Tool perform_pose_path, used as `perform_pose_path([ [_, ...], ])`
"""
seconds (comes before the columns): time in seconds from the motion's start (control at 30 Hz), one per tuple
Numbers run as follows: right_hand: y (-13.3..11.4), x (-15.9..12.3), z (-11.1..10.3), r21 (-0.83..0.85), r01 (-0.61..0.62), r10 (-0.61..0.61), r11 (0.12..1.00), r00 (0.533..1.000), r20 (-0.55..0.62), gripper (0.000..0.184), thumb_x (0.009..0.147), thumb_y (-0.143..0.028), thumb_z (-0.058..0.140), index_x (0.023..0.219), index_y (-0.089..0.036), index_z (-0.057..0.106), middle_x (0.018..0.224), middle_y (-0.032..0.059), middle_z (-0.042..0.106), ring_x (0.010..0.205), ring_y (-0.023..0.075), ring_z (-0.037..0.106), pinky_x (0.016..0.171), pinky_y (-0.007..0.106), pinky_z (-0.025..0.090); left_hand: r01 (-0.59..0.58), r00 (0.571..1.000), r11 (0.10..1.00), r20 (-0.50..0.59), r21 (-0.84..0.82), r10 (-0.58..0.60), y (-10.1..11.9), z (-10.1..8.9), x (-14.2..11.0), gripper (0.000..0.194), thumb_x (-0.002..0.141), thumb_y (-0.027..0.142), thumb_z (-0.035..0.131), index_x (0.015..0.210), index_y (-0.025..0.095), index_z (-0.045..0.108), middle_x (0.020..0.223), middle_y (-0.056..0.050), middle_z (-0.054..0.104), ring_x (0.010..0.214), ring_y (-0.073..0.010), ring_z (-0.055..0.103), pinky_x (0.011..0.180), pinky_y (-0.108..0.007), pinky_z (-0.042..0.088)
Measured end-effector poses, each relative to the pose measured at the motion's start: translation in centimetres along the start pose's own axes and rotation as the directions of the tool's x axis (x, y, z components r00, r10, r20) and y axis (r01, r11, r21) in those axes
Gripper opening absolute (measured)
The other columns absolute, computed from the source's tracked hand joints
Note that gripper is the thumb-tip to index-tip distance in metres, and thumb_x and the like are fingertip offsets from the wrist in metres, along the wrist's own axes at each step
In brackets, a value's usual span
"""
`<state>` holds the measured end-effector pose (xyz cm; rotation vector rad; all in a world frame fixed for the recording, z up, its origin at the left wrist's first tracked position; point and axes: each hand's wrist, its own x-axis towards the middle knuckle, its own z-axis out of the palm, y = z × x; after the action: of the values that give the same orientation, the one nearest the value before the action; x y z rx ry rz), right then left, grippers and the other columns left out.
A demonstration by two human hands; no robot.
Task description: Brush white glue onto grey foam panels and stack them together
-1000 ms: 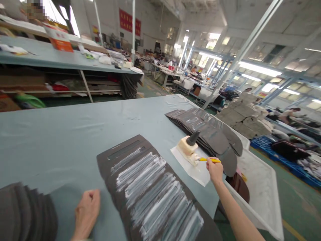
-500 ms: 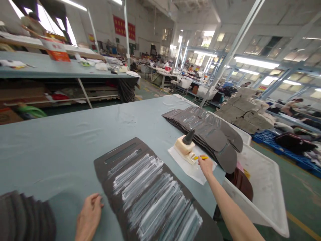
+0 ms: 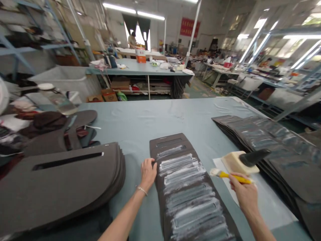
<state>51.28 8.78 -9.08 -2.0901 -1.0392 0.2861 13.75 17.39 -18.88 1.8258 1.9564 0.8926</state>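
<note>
A yellow-handled brush (image 3: pixel 224 174) with pale, coated bristles is in my right hand (image 3: pixel 244 191), its fingers closed round the handle. Its bristles point left, above the right edge of a long dark grey panel (image 3: pixel 156 147). The panel has rows of slots and wet white streaks. My left hand (image 3: pixel 148 172), a bracelet at its wrist, rests at the panel's upper left edge, fingers loosely bent and apart, fingertips touching the edge. A cream container (image 3: pixel 234 162) with a black cone-shaped nozzle (image 3: pixel 253 158) stands just beyond my right hand on a white sheet (image 3: pixel 265 204).
Smeared dark panels (image 3: pixel 271 134) lie stacked at the right. A thick pile of dark panels (image 3: pixel 62 187) is at the left, with a clear jar (image 3: pixel 56 97) behind it. Across the aisle stands another table (image 3: pixel 120 70) with an orange-and-white bucket (image 3: pixel 140 55); a person (image 3: pixel 132 39) is beyond.
The view has swung left, bringing the left pile into fuller view. My right hand has drawn the brush away from the container toward the panel. My left hand has reached the panel's edge.
</note>
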Motion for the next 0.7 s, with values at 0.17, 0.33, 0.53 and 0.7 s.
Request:
perform_pose_path([
  [0.17, -9.9, -2.0, 11.3, 0.301, 0.121, -0.237, 0.946, 0.891, 0.386, 0.034, 0.072, -0.047, 0.056, 0.087, -0.018, 0.065, 0.054, -0.0022, 0.053, 0.049, 0.0136, 0.046, 0.048, 0.024, 0.035, 0.005, 1.000, 0.999, 0.008, 0.053, -0.006, 0.5, 0.4, 0.7, 0.028, 0.079, 0.018, 0.050, 0.107, 0.021, 0.049, 0.111, -0.007, 0.054, 0.107, -0.0222, 0.046, 0.091, -0.038, 0.036],
  [0.33, -14.8, -3.7, 19.5, 0.360, 0.256, -0.408, 0.897, 0.795, 0.450, 0.020, 0.072, -0.037, 0.054, 0.082, -0.022, 0.065, 0.065, -0.0025, 0.059, 0.056, 0.0124, 0.047, 0.054, 0.022, 0.036, -0.049, 0.998, 0.990, 0.047, 0.134, 0.043, 0.2, 0.3, 1.2, 0.023, 0.076, 0.017, 0.053, 0.098, 0.022, 0.052, 0.110, -0.005, 0.054, 0.108, -0.0225, 0.045, 0.092, -0.039, 0.033],
  [0.53, -14.4, -1.0, 22.1, 0.222, 0.355, -0.419, 0.908, 0.759, 0.499, 0.019, 0.070, -0.034, 0.052, 0.080, -0.026, 0.066, 0.063, -0.0040, 0.059, 0.057, 0.0135, 0.049, 0.055, 0.022, 0.036, -0.060, 0.997, 0.987, 0.051, 0.148, 0.053, 0.1, -0.2, 1.6, 0.022, 0.075, 0.019, 0.055, 0.097, 0.022, 0.053, 0.109, -0.005, 0.054, 0.108, -0.0228, 0.044, 0.093, -0.040, 0.032],
  [0.7, -10.9, 6.3, 19.4, -0.060, 0.366, -0.330, 0.929, 0.891, 0.312, 0.025, 0.070, -0.034, 0.047, 0.082, -0.022, 0.066, 0.061, -0.0009, 0.058, 0.059, 0.0154, 0.050, 0.057, 0.024, 0.034, -0.056, 0.998, 0.991, 0.042, 0.126, 0.051, -0.1, -0.2, 1.7, 0.021, 0.075, 0.020, 0.056, 0.096, 0.022, 0.052, 0.107, -0.005, 0.054, 0.107, -0.0231, 0.044, 0.093, -0.040, 0.031],
])
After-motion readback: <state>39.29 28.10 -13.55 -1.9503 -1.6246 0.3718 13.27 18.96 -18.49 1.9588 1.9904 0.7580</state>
